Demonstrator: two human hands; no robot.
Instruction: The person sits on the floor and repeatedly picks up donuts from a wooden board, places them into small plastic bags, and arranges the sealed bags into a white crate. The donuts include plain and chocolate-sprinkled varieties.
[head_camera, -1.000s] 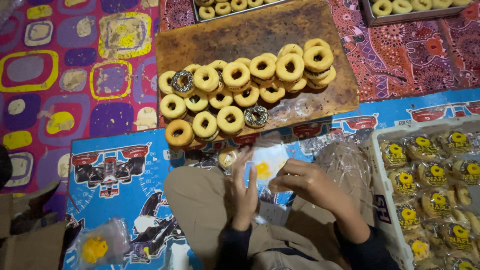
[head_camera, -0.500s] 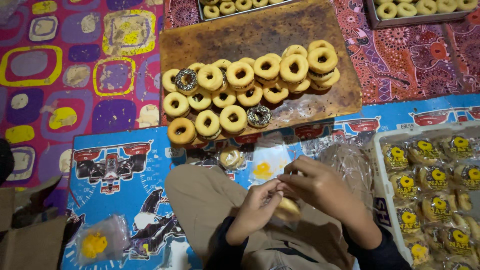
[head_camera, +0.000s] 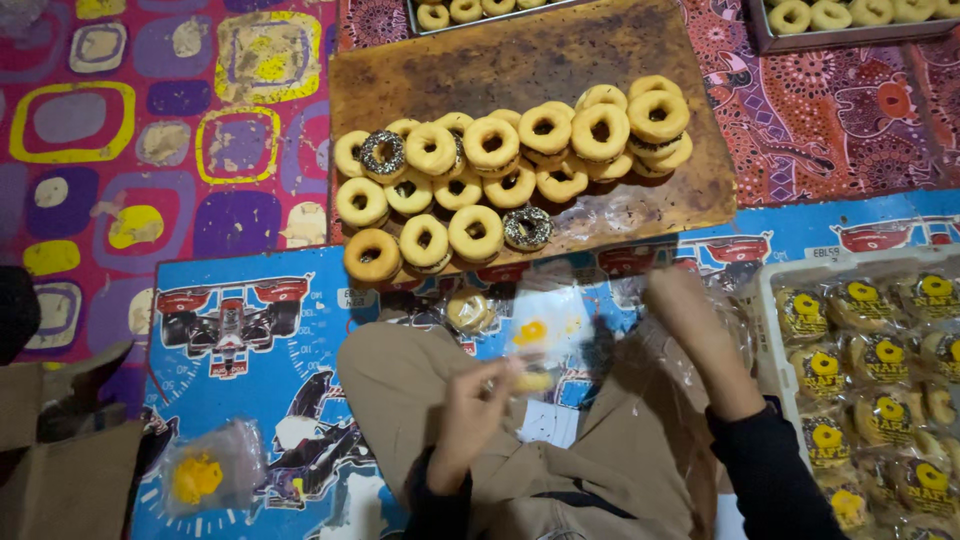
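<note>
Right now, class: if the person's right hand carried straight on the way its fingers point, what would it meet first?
The right hand points up and slightly left, toward the wooden board. It would likely cross the clear plastic wrap at the board's near edge first, then the stacked doughnuts. The hand is blurred and depth unclear, so this is tentative.

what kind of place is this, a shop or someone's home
Most likely a home or small home bakery, with packing done on the floor. Ring doughnuts are piled on a worn wooden board laid over patterned floor mats, and a white tray at the right holds doughnuts already bagged in clear plastic.
</note>
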